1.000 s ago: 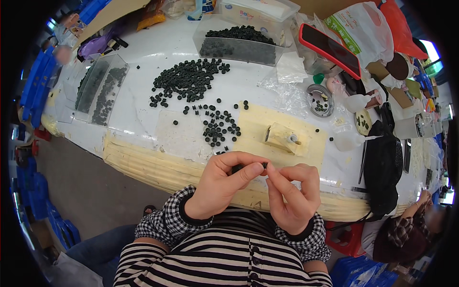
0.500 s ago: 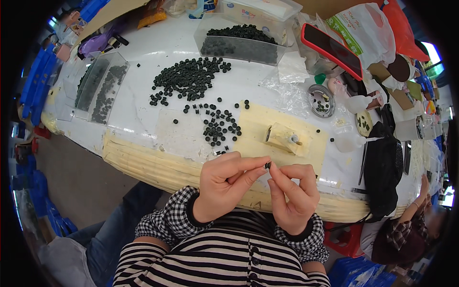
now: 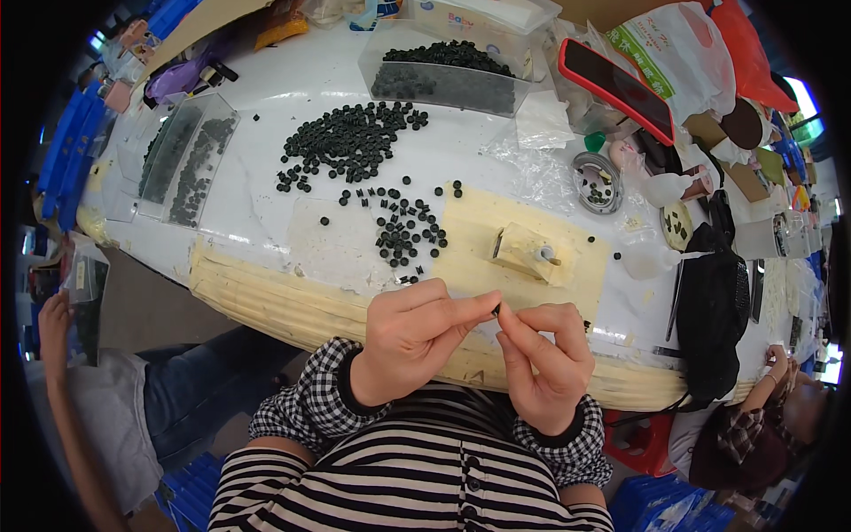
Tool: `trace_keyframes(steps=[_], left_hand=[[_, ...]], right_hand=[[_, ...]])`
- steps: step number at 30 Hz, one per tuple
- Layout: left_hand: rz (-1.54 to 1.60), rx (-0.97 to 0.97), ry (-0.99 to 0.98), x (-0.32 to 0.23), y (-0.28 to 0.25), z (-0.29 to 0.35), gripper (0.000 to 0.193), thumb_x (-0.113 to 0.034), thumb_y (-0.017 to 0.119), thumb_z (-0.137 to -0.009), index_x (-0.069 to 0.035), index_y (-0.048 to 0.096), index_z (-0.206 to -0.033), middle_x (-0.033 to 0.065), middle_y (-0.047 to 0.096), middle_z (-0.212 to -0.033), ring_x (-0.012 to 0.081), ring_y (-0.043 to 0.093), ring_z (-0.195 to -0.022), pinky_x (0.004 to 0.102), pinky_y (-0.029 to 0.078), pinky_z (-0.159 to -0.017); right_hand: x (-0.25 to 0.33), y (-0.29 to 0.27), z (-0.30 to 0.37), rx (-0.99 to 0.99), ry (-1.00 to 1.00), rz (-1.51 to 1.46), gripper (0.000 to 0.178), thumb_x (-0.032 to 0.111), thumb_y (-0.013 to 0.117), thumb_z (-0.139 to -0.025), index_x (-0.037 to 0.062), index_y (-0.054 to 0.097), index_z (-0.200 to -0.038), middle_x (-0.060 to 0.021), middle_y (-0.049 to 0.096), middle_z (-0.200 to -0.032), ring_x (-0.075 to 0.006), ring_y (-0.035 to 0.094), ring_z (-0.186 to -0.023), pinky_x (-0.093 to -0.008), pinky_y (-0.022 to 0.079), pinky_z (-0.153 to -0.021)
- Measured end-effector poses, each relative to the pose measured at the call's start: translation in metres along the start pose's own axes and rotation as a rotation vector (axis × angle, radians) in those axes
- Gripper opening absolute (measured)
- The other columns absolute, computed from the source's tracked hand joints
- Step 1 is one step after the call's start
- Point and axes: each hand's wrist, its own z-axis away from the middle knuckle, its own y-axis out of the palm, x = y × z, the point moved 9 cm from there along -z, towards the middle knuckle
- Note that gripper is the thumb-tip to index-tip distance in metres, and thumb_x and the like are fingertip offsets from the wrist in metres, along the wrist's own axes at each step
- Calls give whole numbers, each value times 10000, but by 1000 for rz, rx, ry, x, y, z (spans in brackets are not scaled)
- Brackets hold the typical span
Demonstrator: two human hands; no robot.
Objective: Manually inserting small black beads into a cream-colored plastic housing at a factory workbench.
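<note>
Between the fingertips of both my hands is a small black spool-shaped part (image 3: 496, 309), mostly covered by the fingers. My left hand (image 3: 406, 337) pinches it with thumb and forefinger from the left. From the right, my right hand (image 3: 551, 359) closes its thumb and forefinger on the same part. A scatter of similar black parts (image 3: 409, 232) lies just beyond my left hand. Farther off, a larger heap of them (image 3: 346, 142) spreads over the white table. Past my right hand, a block fixture with a metal peg (image 3: 532, 255) stands on a yellowish mat (image 3: 463, 222).
A clear bin (image 3: 443, 93) of black parts stands at the back, another clear tray (image 3: 191, 164) at far left. On the right are a red-cased phone (image 3: 616, 91), a round metal dish (image 3: 597, 183) and a black pouch (image 3: 712, 319). Tape covers the table's front edge (image 3: 266, 297).
My left hand has shifted slightly, and less of the black part shows between my fingers. At the left, another person's arm has come into view with a clear bag.
</note>
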Motion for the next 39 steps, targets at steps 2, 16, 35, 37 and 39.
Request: trace_keyframes(steps=[2, 16, 35, 37, 39], left_hand=[[13, 13, 0, 2, 1, 1, 318, 61, 746, -732, -52, 735, -1030, -2, 445, -587, 85, 387, -508, 227, 302, -458], [147, 31, -114, 13, 2, -1, 249, 23, 732, -771, -47, 734, -1010, 16, 503, -595, 85, 419, -510, 232, 312, -451], [286, 74, -277, 32, 10, 7, 210, -7, 724, -800, -57, 735, -1004, -26, 507, -605, 39, 381, -534, 211, 283, -482], [416, 79, -391, 39, 14, 10, 191, -13, 710, -824, -40, 729, -1011, -51, 512, -621, 18, 373, -547, 199, 285, -488], [562, 75, -542, 47, 21, 15, 174, -29, 695, -850, -23, 720, -1022, -70, 515, -637, 3, 367, -556, 188, 286, -492]], right_hand=[[0, -1, 0, 2, -6, -7, 358, -61, 745, -679, 30, 724, -1025, -55, 611, -814, -199, 542, -691, -295, 422, -596], [2, -1, -2, 5, -17, 22, 367, -64, 745, -674, 30, 722, -1028, -53, 611, -812, -199, 542, -685, -298, 422, -593], [2, 0, 1, 33, -17, 36, 379, -58, 740, -686, 27, 712, -1053, -60, 604, -839, -206, 550, -712, -308, 437, -603], [0, -8, -4, 16, 27, 65, 371, -49, 742, -689, 29, 713, -1050, -68, 601, -851, -205, 551, -727, -307, 437, -608], [-8, -21, -6, -33, 121, 114, 336, -30, 743, -707, 30, 712, -1037, -83, 594, -867, -209, 548, -744, -304, 436, -615]])
